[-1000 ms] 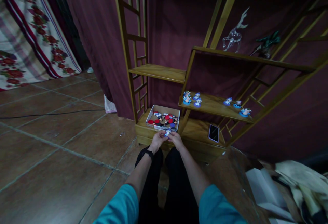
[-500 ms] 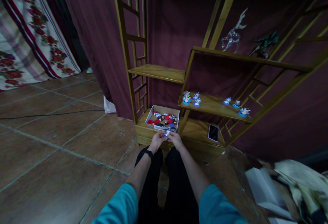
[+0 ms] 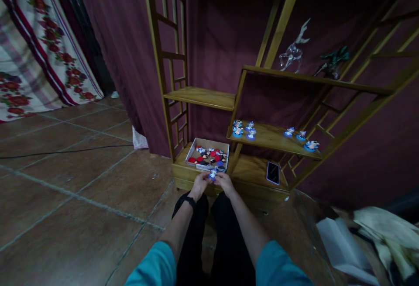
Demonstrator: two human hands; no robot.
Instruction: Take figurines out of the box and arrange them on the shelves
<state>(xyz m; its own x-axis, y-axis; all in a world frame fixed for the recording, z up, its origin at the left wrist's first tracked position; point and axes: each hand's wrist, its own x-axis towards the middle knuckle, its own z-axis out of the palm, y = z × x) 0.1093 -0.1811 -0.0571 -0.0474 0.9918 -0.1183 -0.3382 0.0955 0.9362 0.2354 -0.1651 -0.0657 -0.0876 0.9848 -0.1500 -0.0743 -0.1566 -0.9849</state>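
Gripping from both sides, fingertips of left hand [image 3: 199,184] and right hand [image 3: 224,182] closed on one small white-and-purple figurine [image 3: 213,174]. Held roughly upright, head uppermost, purple base low between the fingers. Too small to tell exactly where each fingertip presses, or on which side more of the weight falls.

As for progress, seemingly only partway along. Already on the right-hand shelf [image 3: 271,135] of the wooden unit: seven figurines in all. At the left end, a tight group of four, with two blue-based figurines [image 3: 238,132] one behind the other, just beside two purple-based figurines [image 3: 251,134] in the same order. Toward the right end, well apart from that group, a looser row of three: one purple-based, then two blue-based. Not yet on the shelf: the white-and-purple figurine in the grip, plus a jumble of others, among them red-based figurines [image 3: 213,154], lying loose in a shallow cardboard box [image 3: 214,144]. Too overlapped to count.

As for position, held squarely between the two hands, in front of the knees, at the near wall of the box. Impossible to tell from this angle whether touching that wall. Clearly apart from the shelf, lower down and to the left of even the nearest group. Off to the right, on the bottom board, a phone [image 3: 273,173], well away from both hands.
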